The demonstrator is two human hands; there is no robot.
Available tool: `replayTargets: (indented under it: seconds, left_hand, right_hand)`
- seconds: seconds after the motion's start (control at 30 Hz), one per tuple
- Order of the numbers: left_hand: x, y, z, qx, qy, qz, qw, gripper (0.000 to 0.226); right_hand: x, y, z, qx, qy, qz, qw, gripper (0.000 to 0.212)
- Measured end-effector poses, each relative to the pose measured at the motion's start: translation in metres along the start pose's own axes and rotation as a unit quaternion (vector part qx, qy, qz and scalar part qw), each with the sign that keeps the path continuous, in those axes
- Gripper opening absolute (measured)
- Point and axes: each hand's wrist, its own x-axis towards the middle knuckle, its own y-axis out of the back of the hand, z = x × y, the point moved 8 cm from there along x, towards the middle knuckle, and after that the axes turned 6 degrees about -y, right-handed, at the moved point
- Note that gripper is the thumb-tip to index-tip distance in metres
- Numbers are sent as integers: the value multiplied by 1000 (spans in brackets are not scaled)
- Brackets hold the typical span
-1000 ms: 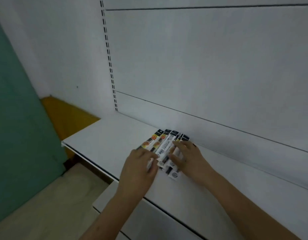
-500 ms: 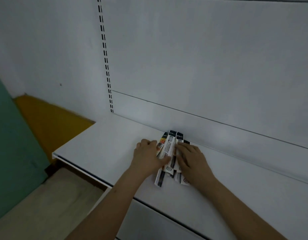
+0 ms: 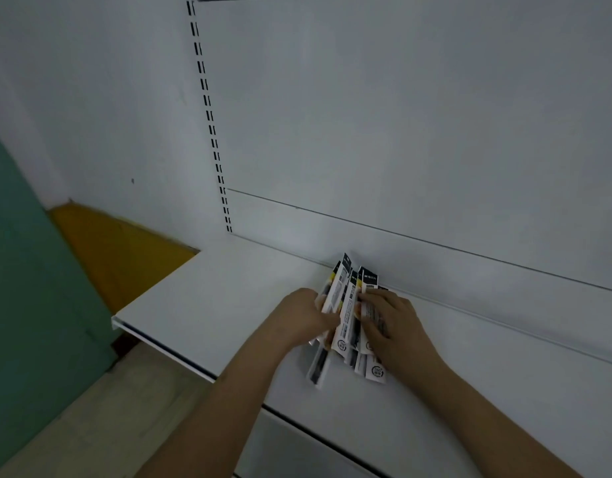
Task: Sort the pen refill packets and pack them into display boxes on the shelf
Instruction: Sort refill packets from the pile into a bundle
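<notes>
White refill packets (image 3: 345, 305) now bunched tighter on shelf (image 3: 201, 305), left hand (image 3: 299, 319) and right hand (image 3: 394, 326) each gripping them

White back panel (image 3: 418, 115) ahead of me, slotted upright (image 3: 208, 108) along its left edge. Green panel (image 3: 25, 288) far left, yellow surface (image 3: 121, 250) beside it, beige floor (image 3: 90, 419) below.

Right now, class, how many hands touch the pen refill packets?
2: the left hand grips the bunch's left side, the right hand its right. The pen refill packets lie on the shelf.
</notes>
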Motion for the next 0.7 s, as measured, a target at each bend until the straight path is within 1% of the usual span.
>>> replayTargets:
  seconds: [0.07, 0.13, 0.23, 0.3, 0.4, 0.47, 0.53, 0.63, 0.7]
  left_hand:
    - [-3, 9, -7, -17, 5, 25, 1000, 14]
    - [-5, 18, -15, -51, 7, 56, 997, 19]
    - [-10, 25, -10, -157, -16, 91, 983, 17]
    - [-13, 27, -1, -210, -40, 118, 970, 17]
    - [-18, 24, 18, -214, -105, 155, 959, 18]
    - [-21, 14, 27, -221, -140, 154, 953, 19]
    - [-23, -1, 33, -244, -156, 130, 948, 24]
    - [-24, -20, 39, -274, -164, 92, 943, 28]
    - [-25, -28, 41, -279, -168, 80, 942, 28]
  right_hand:
    - [0, -1, 1, 3, 3, -5, 1000, 40]
    - [0, -2, 2, 4, 1, -9, 1000, 40]
    - [-1, -2, 2, 9, -2, -3, 1000, 41]
    - [-2, 2, 1, 43, -8, 7, 999, 41]
    - [-5, 24, -6, 135, -10, 51, 989, 48]
    - [-9, 44, -13, 200, 8, 85, 976, 46]
    - [-13, 60, -20, 248, 19, 106, 963, 33]
    - [-16, 72, -23, 262, 21, 141, 955, 10]
    - [-16, 72, -17, 272, -4, 148, 951, 14]
